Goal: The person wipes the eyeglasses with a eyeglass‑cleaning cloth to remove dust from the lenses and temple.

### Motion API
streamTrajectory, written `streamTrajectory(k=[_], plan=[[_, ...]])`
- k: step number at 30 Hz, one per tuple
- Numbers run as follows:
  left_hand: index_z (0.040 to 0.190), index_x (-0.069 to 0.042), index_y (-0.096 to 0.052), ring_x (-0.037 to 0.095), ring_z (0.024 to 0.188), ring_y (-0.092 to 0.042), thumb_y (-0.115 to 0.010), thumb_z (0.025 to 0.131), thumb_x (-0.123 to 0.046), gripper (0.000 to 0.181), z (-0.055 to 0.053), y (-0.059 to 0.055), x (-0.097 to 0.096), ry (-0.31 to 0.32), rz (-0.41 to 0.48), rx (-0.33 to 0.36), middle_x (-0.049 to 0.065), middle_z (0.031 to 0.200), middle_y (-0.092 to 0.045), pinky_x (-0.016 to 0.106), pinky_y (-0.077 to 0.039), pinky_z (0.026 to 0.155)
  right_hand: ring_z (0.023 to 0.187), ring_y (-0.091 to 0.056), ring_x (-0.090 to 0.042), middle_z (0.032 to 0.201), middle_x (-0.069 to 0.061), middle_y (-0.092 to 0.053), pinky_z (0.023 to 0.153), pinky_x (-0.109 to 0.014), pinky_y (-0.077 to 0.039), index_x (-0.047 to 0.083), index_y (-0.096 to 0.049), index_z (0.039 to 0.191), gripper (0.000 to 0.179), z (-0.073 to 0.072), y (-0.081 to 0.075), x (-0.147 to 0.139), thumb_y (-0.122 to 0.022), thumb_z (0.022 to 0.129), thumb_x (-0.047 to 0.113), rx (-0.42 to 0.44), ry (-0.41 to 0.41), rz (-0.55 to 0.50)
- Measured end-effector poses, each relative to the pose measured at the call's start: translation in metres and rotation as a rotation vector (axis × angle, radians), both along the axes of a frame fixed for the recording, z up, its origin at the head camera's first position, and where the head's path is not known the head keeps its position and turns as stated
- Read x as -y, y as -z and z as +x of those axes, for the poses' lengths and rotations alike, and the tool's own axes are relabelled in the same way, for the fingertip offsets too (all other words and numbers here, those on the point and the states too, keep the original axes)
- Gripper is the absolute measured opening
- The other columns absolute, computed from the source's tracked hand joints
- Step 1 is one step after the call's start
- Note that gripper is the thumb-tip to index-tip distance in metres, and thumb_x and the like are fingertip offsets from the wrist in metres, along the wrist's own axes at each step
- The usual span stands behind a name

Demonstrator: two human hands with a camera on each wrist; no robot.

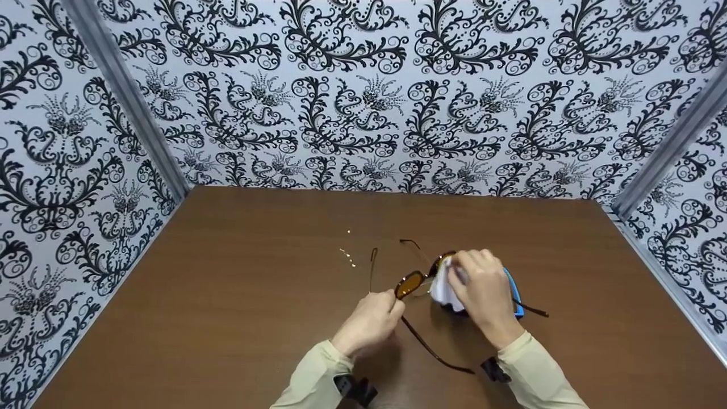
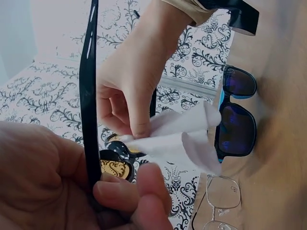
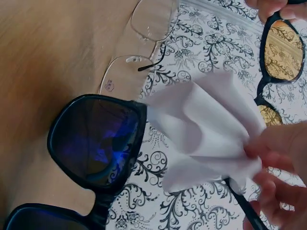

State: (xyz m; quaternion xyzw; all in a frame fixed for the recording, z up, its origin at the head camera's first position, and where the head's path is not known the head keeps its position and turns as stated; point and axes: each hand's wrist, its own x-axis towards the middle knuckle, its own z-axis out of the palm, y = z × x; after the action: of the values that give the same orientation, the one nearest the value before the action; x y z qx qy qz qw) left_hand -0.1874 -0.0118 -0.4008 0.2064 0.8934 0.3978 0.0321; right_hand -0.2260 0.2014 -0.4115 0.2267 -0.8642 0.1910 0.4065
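Dark-framed glasses with amber lenses (image 1: 409,284) are held raised above the wooden table, their temples unfolded. My left hand (image 1: 372,318) pinches them at the near end of the frame, by the hinge. At the far lens, my right hand (image 1: 485,289) pinches a white cloth (image 1: 446,287) against the frame. The cloth hangs in loose folds in the right wrist view and hides part of that lens. Below the right hand, sunglasses with dark lenses and blue inner edges (image 2: 237,129) sit on the table. Thin-rimmed clear glasses (image 2: 223,191) stand beside them.
The brown table (image 1: 255,295) meets black-and-white patterned walls (image 1: 352,113) at the back and sides. Grey metal posts (image 1: 128,102) line the corners. Several small bright spots (image 1: 347,258) show on the tabletop, left of the glasses.
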Motion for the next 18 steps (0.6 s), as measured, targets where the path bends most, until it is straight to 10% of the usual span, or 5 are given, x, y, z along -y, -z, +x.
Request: streamTrajectory(k=[8,18], plan=[[0.071,-0.012,-0.044,0.009,0.047,-0.033,-0.045,0.093,-0.007,0.022,0.0017,-0.0013,-0.0014,-0.007,0.005,0.012,-0.006,0.057,-0.035,0.024,-0.029,0.045,0.076,-0.056,-0.028,0.083,-0.01,-0.064,0.071,-0.043,-0.042,0.001,-0.065,0.086,0.016,-0.0013,-0.004,0.0034,-0.071,0.075,-0.009,-0.061,-0.051,-0.174],[0.07,-0.012,-0.041,0.011,0.05,-0.035,-0.045,0.091,-0.006,0.022,-0.0012,-0.0036,-0.0013,0.015,0.014,-0.084,-0.007,0.058,-0.032,0.026,-0.031,0.046,0.073,-0.058,-0.024,0.078,-0.005,-0.068,0.067,-0.042,-0.044,0.007,-0.067,0.081,0.015,0.0008,-0.0037,0.0013,-0.076,0.072,-0.001,-0.024,-0.088,-0.008]])
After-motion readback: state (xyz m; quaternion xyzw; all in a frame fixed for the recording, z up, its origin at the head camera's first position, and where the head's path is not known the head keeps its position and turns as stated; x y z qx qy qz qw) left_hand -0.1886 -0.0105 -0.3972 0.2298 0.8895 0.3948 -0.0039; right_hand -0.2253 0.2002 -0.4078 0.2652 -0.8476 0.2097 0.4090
